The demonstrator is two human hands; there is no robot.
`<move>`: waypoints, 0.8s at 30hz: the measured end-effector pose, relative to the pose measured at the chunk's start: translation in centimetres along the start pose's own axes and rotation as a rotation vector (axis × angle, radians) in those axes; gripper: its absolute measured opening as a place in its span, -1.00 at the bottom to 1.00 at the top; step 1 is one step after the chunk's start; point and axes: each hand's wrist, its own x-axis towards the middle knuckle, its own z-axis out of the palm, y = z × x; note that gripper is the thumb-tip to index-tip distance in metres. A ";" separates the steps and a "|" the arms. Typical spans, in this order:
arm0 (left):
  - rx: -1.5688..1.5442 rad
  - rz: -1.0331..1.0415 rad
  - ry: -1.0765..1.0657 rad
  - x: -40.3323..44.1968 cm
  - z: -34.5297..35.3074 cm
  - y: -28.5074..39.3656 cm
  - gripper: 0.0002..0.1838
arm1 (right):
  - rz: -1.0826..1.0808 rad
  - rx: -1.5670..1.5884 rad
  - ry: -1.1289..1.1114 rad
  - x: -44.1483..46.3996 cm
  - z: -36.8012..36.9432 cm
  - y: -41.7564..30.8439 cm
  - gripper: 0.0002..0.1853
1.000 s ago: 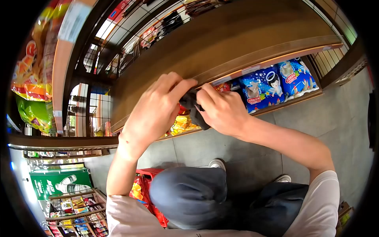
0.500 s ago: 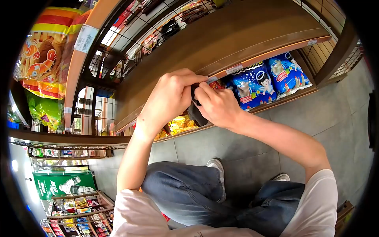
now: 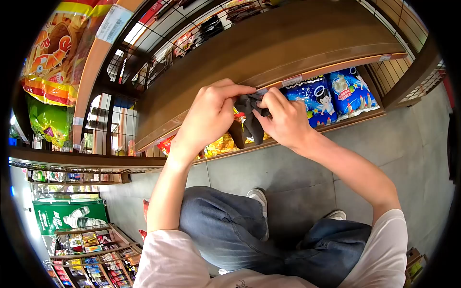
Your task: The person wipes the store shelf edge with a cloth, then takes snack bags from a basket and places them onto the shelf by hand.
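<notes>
In the middle of the head view, my right hand (image 3: 286,117) pinches a crumpled dark grey cloth (image 3: 253,122), which hangs down in front of the lower shelf. My left hand (image 3: 211,115) is beside it on the left, fingers curled, with the index fingertip at the brown shelf's front edge (image 3: 225,93), close to a small price label (image 3: 261,91). What the left fingers hold, if anything, is hidden. Yellow snack bags (image 3: 221,145) lie below and behind the cloth. Blue snack bags (image 3: 314,102) stand to the right of my right hand.
Large orange and yellow snack bags (image 3: 57,48) and a green bag (image 3: 48,120) fill the shelf at left. Wire mesh (image 3: 394,29) closes the shelf's right end. Grey tiled floor (image 3: 307,163) lies below. More stocked racks (image 3: 91,254) stand at lower left.
My right hand has moved right and slightly down, away from the left hand, drawing out the dark cloth so more of it shows. The left hand stays near the shelf edge.
</notes>
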 end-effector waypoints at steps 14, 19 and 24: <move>-0.024 0.024 0.068 0.2 0.7 -0.4 -0.60 | 0.062 -0.050 0.010 0.3 -2.8 0.8 -0.70; 0.010 0.045 0.071 0.1 0.8 0.0 -0.62 | 0.074 -0.054 0.023 0.2 -3.5 1.0 -0.71; 0.142 0.034 0.099 0.1 1.2 0.5 -0.68 | 0.065 -0.105 0.029 0.3 -4.1 1.1 -0.70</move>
